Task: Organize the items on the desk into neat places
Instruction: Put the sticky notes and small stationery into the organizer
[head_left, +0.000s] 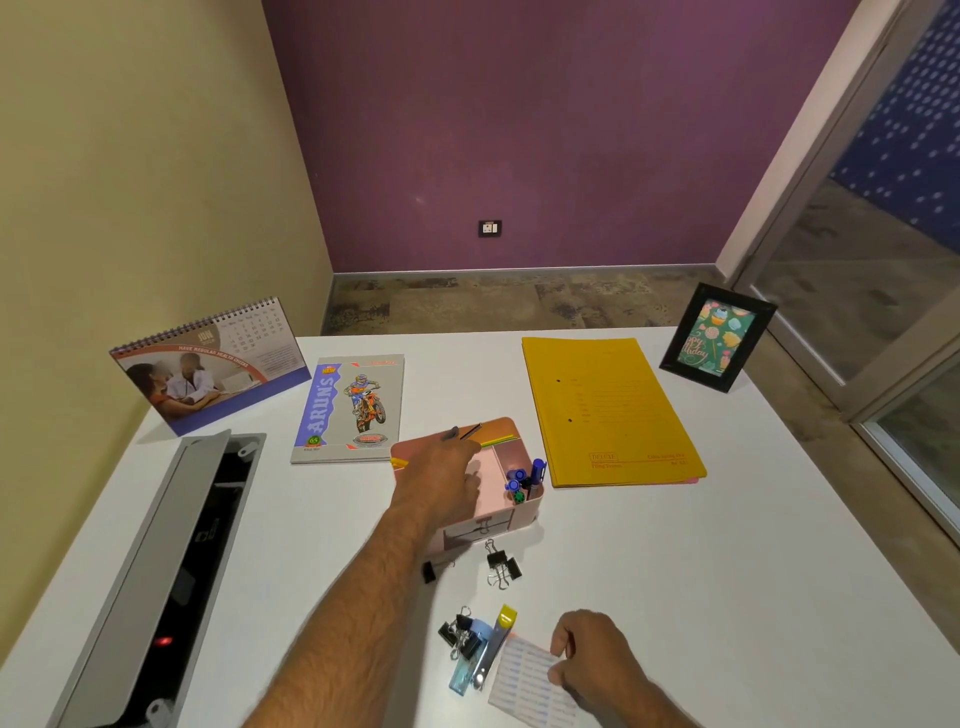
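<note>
A pink organizer (511, 506) is sitting mid-desk, blue pens (524, 480) standing in its right compartment. Black binder clips (503, 566) are lying loose just near of it. A yellow folder (608, 410) is lying flat to the right.

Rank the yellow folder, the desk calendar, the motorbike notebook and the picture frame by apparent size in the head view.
1. yellow folder, clearly largest.
2. desk calendar and motorbike notebook: too alike to rank.
3. picture frame, smallest, though it stands farthest away, so this is unsure.

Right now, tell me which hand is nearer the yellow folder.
Left. The left hand reaches over the pink organizer beside the yellow folder; the right hand rests on a paper near the front edge.
</note>
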